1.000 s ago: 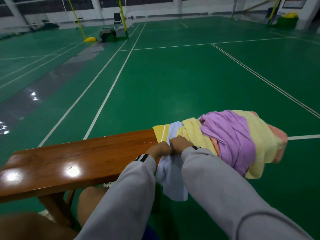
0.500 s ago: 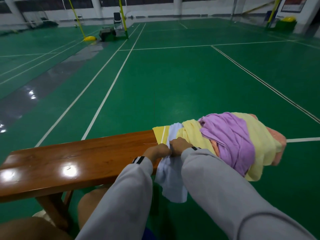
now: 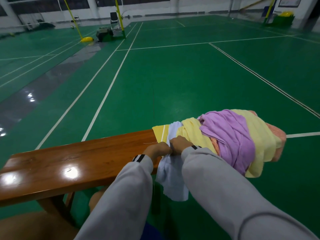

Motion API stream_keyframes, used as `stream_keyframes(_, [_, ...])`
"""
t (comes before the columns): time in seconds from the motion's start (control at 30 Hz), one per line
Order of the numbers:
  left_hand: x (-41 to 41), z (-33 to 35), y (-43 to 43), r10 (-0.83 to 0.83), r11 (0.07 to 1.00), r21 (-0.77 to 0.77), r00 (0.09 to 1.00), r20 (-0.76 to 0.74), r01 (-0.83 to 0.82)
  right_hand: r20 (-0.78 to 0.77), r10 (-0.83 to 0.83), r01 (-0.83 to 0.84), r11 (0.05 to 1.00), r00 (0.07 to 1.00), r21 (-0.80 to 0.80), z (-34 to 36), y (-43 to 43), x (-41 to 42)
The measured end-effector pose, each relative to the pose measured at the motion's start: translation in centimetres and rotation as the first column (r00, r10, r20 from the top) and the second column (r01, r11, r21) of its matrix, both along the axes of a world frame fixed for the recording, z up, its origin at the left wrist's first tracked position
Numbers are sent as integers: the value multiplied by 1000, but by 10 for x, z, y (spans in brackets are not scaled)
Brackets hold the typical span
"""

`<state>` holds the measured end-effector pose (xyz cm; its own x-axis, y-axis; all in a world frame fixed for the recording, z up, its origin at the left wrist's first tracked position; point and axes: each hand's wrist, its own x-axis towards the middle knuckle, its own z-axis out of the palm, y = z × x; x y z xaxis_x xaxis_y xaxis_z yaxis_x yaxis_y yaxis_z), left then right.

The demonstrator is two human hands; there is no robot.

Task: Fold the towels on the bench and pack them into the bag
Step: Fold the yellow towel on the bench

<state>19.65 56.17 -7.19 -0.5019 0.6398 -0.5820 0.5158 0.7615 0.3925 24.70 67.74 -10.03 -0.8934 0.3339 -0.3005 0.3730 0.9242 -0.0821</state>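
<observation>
Left of the grips, open polished wood runs to the desk's [image 3: 69, 161] left end. Left grip [image 3: 156, 150] and right grip [image 3: 180, 144], side by side, are both curled tight, pinching the white towel [image 3: 174, 179] at the desk's near edge. The towel's free end hangs below that edge. Right of the grips, the towel pile [image 3: 233, 135] covers the desk's right end and drapes over its near edge.

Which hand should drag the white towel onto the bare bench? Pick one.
Left, probably. The left hand grips the white towel on the bare side of the bench; the right hand sits against the pile.
</observation>
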Motion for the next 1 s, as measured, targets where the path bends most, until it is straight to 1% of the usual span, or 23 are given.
stream_keyframes(0.1, [0,0,-2,-5,1000,-11,999,45,5,-4,1,-1,1000,1000,21,-1,0,0])
stream_keyframes(0.27, [0,3,-2,7,1000,14,998,55,-7,-1,13,-13,1000,1000,24,-4,1,-2])
stream_keyframes(0.43, [0,-4,-7,57,997,54,992,116,-63,35,3,-3,1000,999,14,-3,2,-3])
stream_keyframes(0.53, [0,-9,-10,115,988,87,979,169,-131,14,2,-2,1000,1000,21,-5,1,-2])
stream_keyframes(0.63, [3,-7,-9,63,995,66,995,83,-68,-6,13,-12,999,1000,31,-7,0,1])
stream_keyframes(0.67, [6,-5,-9,65,995,72,995,73,-70,-15,17,-16,999,1000,33,-7,1,3])
stream_keyframes(0.8, [11,0,-6,133,985,103,988,80,-141,-56,28,-26,999,998,36,-6,-1,9])
stream_keyframes(0.9, [13,-3,-4,183,975,117,980,80,-191,-44,54,-51,997,998,52,-5,-1,10])
stream_keyframes(1.0, [11,-7,-2,271,947,156,960,73,-280,-49,61,-58,997,997,52,-5,-1,8])
